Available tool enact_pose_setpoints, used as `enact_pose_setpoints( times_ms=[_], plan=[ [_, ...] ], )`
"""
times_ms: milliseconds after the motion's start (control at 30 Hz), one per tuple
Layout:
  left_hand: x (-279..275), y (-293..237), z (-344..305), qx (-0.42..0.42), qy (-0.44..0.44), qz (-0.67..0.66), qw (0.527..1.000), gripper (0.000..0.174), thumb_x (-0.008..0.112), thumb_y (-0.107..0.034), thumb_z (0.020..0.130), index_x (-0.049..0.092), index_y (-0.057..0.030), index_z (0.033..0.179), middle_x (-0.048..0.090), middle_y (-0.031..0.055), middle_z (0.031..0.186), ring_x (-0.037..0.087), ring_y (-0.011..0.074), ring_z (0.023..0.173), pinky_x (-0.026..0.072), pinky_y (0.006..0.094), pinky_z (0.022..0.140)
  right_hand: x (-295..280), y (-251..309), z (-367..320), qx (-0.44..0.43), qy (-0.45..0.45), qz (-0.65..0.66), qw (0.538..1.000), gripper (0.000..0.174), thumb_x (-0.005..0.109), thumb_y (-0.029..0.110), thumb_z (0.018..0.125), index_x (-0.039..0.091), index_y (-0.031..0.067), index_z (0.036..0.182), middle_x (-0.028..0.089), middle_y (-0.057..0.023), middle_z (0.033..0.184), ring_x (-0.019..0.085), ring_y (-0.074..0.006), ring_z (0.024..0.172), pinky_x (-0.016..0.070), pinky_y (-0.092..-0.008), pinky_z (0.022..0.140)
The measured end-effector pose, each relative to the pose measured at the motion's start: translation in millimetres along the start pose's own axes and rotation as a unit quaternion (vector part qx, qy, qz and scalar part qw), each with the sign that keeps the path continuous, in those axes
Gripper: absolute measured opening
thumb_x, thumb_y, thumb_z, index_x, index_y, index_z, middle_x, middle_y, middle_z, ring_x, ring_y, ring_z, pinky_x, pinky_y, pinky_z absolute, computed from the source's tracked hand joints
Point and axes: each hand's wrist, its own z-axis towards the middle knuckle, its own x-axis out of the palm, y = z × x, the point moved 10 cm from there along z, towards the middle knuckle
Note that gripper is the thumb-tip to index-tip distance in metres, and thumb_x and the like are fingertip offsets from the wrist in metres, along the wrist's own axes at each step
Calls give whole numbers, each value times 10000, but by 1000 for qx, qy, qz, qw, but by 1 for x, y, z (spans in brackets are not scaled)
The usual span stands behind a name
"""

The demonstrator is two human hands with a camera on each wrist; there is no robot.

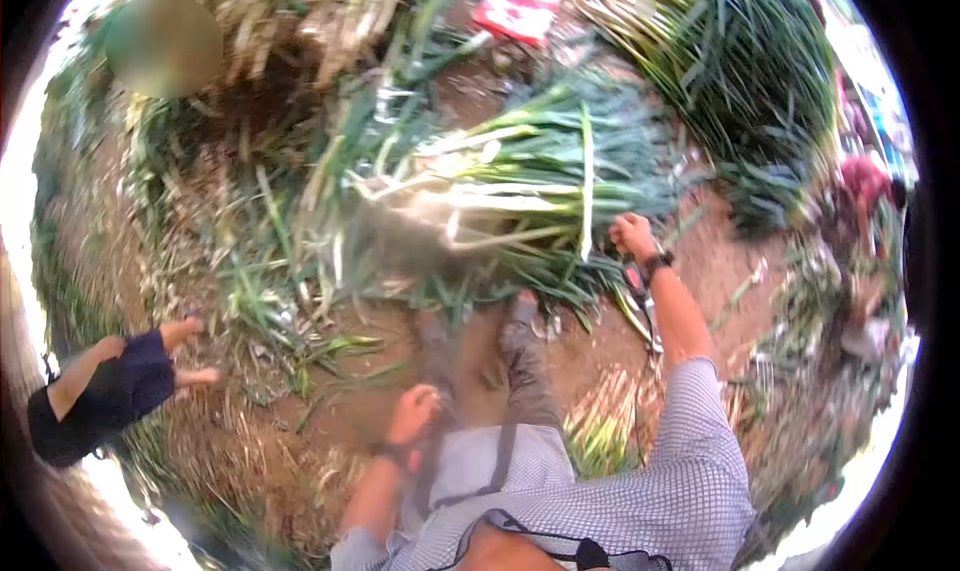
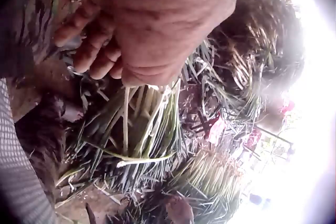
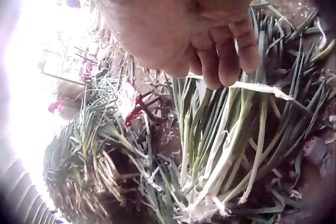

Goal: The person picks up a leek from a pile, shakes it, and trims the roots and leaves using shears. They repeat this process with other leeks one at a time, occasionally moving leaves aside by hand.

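Observation:
A pile of green onions (image 1: pixel 520 186) lies on the ground in front of my feet, white ends to the left and green leaves to the right. One pale stalk (image 1: pixel 587 181) crosses over the leaves. My right hand (image 1: pixel 632 236) hovers beside the lower end of that stalk. In the right wrist view its fingers (image 3: pixel 228 64) hang loosely, overlapping a pale crosswise stalk, and no grip on it shows. My left hand (image 1: pixel 415 411) is held low in front of my leg. Its fingers (image 2: pixel 89 50) are loosely bent with nothing in them.
A large heap of green onions (image 1: pixel 750 81) stands at the upper right, near a red and white bag (image 1: pixel 515 13). Loose leaves and dry stalks litter the ground at left. People are at the left edge (image 1: pixel 110 391) and right edge (image 1: pixel 865 186).

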Motion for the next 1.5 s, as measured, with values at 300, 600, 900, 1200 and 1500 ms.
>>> enact_pose_setpoints(
  times_ms=[300, 600, 900, 1200, 1500],
  plan=[
    [45, 70, -16, -110, 6, -7, 994, 234, 600, -169, 1015, 669, -1, 1163, 733, 80, 1017, 691, 146, 870, 565, 303, 762, -25, -157, 103, -34, -95, -199, 975, 298, 714, 229, 892, 677, -20, 1051, 733, -109, 925, 675, -174, 742, 544, -328, 629],
    [52, 94, 12, -106, -70, -18, 992, 226, 625, -160, 986, 703, 17, 1104, 731, 89, 969, 683, 149, 870, 552, 309, 760, -16, -231, 157, -52, -157, -202, 965, 628, 715, 264, 890, 492, -88, 1359, 658, -305, 1245, 640, -412, 1182, 498, -454, 999],
    [75, 105, 28, -160, -33, -42, 986, 259, 586, -172, 1048, 646, 28, 1202, 733, 101, 1046, 708, 162, 905, 576, 294, 773, 46, -223, 175, 52, -7, -132, 990, 487, 693, 302, 956, 608, -62, 1269, 723, -133, 995, 684, -199, 790, 562, -344, 719],
    [95, -59, 153, -53, -3, -162, 985, 340, 599, -340, 1051, 659, -43, 1207, 731, 72, 1006, 695, 156, 799, 579, 291, 653, 142, -60, -113, -18, 188, -76, 979, 308, 660, 231, 999, 683, 5, 1206, 730, -134, 1080, 710, -203, 809, 601, -374, 746],
    [131, -226, 154, 101, 58, -404, 907, 190, 620, -216, 1023, 615, -45, 1107, 711, 107, 1021, 698, 210, 861, 613, 393, 735, 139, 5, -322, -215, 312, -182, 908, 303, 713, 308, 947, 680, 17, 1024, 684, -138, 929, 649, -272, 855, 525, -423, 770]
  ],
)
